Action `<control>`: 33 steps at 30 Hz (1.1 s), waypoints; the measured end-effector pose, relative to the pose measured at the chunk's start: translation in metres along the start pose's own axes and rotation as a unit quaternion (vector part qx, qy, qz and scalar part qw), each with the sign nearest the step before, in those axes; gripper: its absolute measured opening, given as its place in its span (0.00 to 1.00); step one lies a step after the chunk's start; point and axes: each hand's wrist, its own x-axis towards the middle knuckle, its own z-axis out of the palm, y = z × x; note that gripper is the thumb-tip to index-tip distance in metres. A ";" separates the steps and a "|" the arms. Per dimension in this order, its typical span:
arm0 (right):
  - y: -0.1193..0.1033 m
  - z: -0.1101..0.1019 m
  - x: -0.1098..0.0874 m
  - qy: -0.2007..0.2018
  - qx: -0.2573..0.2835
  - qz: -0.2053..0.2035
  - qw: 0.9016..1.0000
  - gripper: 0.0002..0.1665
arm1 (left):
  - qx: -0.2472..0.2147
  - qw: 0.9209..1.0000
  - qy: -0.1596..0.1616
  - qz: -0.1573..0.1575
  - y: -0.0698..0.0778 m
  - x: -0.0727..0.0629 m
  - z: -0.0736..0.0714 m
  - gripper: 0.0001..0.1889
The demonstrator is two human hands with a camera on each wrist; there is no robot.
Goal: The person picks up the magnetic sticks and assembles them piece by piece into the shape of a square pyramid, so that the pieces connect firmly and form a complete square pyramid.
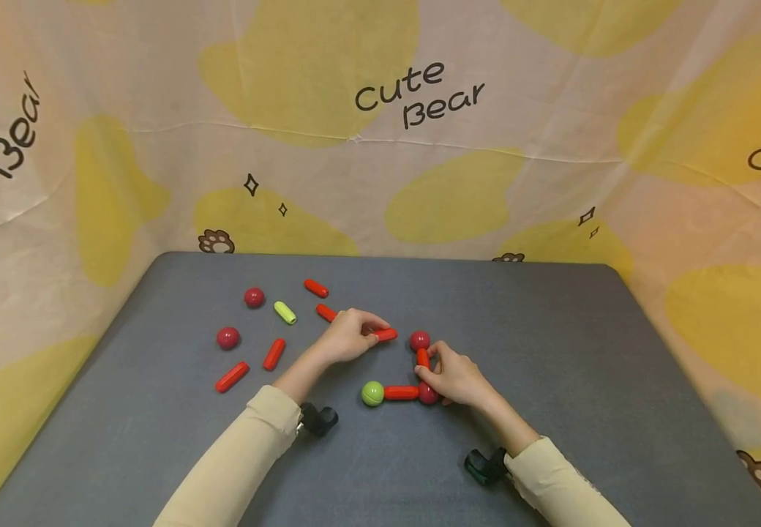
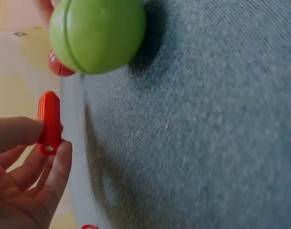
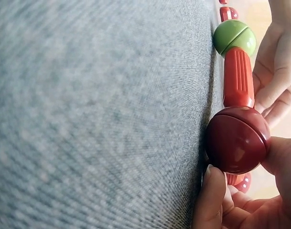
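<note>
My left hand (image 1: 347, 338) pinches a red magnetic rod (image 2: 49, 117) between thumb and fingers, with a round metal spot on its near end. Just left of a dark red ball (image 1: 420, 340), that rod points toward it in the head view. My right hand (image 1: 456, 377) grips another red rod (image 1: 423, 358) joining this ball to a second dark red ball (image 3: 238, 140). From the second ball a third red rod (image 1: 401, 393) runs left to a green ball (image 1: 372, 394), forming an L on the table. Fingers partly cover the second ball in the head view.
Left on the grey table (image 1: 552, 315) lie two loose dark red balls (image 1: 254, 297), a yellow-green rod (image 1: 285, 312) and several red rods (image 1: 232, 377). One red rod (image 1: 325, 312) lies right behind my left hand. A printed cloth (image 1: 301, 95) hangs around the table.
</note>
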 end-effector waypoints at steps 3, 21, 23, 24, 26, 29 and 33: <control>0.000 0.000 0.000 0.000 0.001 0.000 1.000 0.19 | 0.007 1.000 -0.013 0.010 0.001 0.002 0.004 0.12; 0.001 0.001 0.001 0.004 0.008 0.000 1.000 0.19 | 0.013 0.999 -0.041 0.031 0.004 0.009 0.014 0.13; 0.002 0.001 0.001 0.005 0.009 -0.001 1.000 0.19 | 0.012 0.998 -0.042 0.035 0.005 0.009 0.015 0.13; 0.002 0.001 0.001 0.005 0.010 -0.002 1.000 0.19 | 0.011 0.998 -0.043 0.036 0.005 0.009 0.015 0.13; 0.001 0.001 0.000 0.005 0.011 -0.003 1.000 0.19 | 0.011 0.998 -0.045 0.037 0.006 0.010 0.015 0.13; 0.001 0.000 0.000 0.004 0.015 -0.002 1.000 0.18 | 0.010 0.998 -0.046 0.038 0.007 0.010 0.016 0.13; 0.001 0.000 0.000 0.003 0.017 -0.002 1.000 0.18 | 0.009 0.998 -0.045 0.037 0.007 0.011 0.016 0.13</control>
